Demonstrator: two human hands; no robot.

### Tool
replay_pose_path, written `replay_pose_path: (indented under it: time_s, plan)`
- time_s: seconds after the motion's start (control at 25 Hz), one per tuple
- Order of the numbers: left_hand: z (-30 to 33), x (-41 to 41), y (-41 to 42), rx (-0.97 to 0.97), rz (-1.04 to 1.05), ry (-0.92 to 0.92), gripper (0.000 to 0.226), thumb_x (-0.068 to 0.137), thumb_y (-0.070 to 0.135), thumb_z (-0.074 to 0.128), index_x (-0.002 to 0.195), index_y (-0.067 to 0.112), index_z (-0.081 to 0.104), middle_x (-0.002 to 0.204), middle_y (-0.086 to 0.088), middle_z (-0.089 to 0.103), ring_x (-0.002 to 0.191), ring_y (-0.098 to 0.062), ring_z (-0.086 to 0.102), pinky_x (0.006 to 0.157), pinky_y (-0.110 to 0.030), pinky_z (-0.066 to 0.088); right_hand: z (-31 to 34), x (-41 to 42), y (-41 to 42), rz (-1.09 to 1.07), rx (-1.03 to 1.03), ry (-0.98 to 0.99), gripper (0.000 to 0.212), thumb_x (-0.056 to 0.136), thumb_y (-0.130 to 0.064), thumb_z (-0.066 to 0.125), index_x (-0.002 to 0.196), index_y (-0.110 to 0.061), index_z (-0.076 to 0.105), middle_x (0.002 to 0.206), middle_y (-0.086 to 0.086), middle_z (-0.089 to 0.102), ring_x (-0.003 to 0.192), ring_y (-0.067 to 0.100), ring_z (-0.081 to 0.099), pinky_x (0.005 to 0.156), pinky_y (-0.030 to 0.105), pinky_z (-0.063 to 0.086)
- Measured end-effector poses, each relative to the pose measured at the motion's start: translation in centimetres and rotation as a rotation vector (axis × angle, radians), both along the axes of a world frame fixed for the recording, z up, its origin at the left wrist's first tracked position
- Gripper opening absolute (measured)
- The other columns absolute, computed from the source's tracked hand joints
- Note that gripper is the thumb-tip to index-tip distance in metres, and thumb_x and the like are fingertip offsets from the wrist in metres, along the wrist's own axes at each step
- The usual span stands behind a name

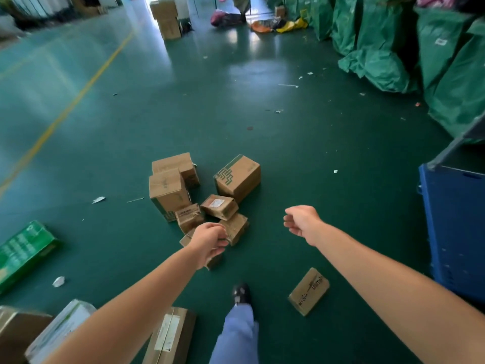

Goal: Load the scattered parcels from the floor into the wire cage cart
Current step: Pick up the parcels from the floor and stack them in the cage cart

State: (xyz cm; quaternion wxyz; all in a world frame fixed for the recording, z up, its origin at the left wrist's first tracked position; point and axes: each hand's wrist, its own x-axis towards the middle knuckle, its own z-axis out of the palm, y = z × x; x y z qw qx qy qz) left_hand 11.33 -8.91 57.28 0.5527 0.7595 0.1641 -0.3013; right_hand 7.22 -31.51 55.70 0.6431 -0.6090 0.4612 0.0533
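Note:
A pile of several brown cardboard parcels lies on the green floor ahead: a large box [237,176] with a green pattern, a tall box [168,190], another [175,164] behind it, and small ones [219,206] [189,216] in front. My left hand [210,243] hovers over the near small parcels with loosely curled fingers, holding nothing. My right hand [301,223] hangs to the right of the pile, also loosely curled and empty. A flat parcel [309,291] lies alone under my right arm. No wire cage cart is clearly visible.
A blue bin wall [454,232] stands at the right edge. Green sacks [380,67] line the far right. More parcels lie near me: a long box [170,334], a white-green packet [60,329], a green carton [23,248]. My shoe [241,292] is between them.

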Motion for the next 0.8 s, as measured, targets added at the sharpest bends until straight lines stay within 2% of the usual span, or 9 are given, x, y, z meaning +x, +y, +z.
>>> replay_pose_path:
  time_s: [0.16,0.24,0.4,0.52,0.68,0.8]
  plan:
    - [-2.1,11.2,-3.1,-0.032,0.064,0.097,0.017,0.096,0.0,0.045,0.089,0.009,0.058,0.083,-0.012,0.057,0.063,-0.018,0.051,0.059,-0.028,0.045,-1.8,9.0,-3.6,-0.042,-0.015,0.098,0.01,0.095,-0.012,0.052,0.085,-0.012,0.056,0.074,0.003,0.061,0.064,0.013,0.059,0.06,0.024,0.045]
    - [-2.5,17.2,-4.9,-0.014,0.045,0.138,0.015,0.095,0.001,0.047,0.09,0.008,0.059,0.087,-0.014,0.058,0.066,-0.019,0.053,0.061,-0.028,0.046,-1.9,14.3,-4.9,-0.056,-0.024,0.146,0.009,0.095,-0.012,0.052,0.087,-0.011,0.056,0.074,0.003,0.061,0.064,0.013,0.059,0.059,0.024,0.045]
    - [-2.6,28.4,-8.5,-0.011,-0.013,0.102,0.013,0.095,0.003,0.05,0.103,0.008,0.059,0.093,-0.013,0.061,0.078,-0.021,0.06,0.068,-0.029,0.052,-0.7,25.9,-6.8,-0.021,-0.041,0.104,0.011,0.096,-0.013,0.052,0.086,-0.014,0.056,0.079,0.003,0.062,0.069,0.014,0.06,0.061,0.024,0.047]
    - [-3.8,35.2,-10.8,-0.001,-0.004,0.124,0.017,0.097,0.007,0.049,0.112,0.007,0.057,0.1,-0.013,0.061,0.08,-0.022,0.06,0.066,-0.03,0.053,-1.6,33.0,-7.9,0.045,-0.025,0.135,0.008,0.096,-0.013,0.052,0.089,-0.015,0.056,0.08,0.003,0.063,0.069,0.013,0.06,0.063,0.025,0.047]
    - [-8.0,45.2,-14.0,0.032,0.054,0.158,0.017,0.096,0.005,0.049,0.111,0.006,0.056,0.095,-0.01,0.059,0.077,-0.02,0.059,0.068,-0.03,0.053,-6.6,44.6,-11.2,0.137,-0.063,0.201,0.013,0.096,-0.011,0.052,0.084,-0.015,0.055,0.074,0.002,0.059,0.062,0.012,0.056,0.057,0.023,0.042]
    - [-12.9,53.5,-16.6,0.084,0.154,0.195,0.015,0.098,0.008,0.048,0.112,0.008,0.054,0.094,-0.007,0.058,0.088,-0.023,0.06,0.075,-0.033,0.052,-12.4,54.5,-13.7,0.25,-0.086,0.262,0.009,0.094,-0.013,0.053,0.085,-0.013,0.056,0.077,0.004,0.058,0.067,0.018,0.055,0.06,0.027,0.042]
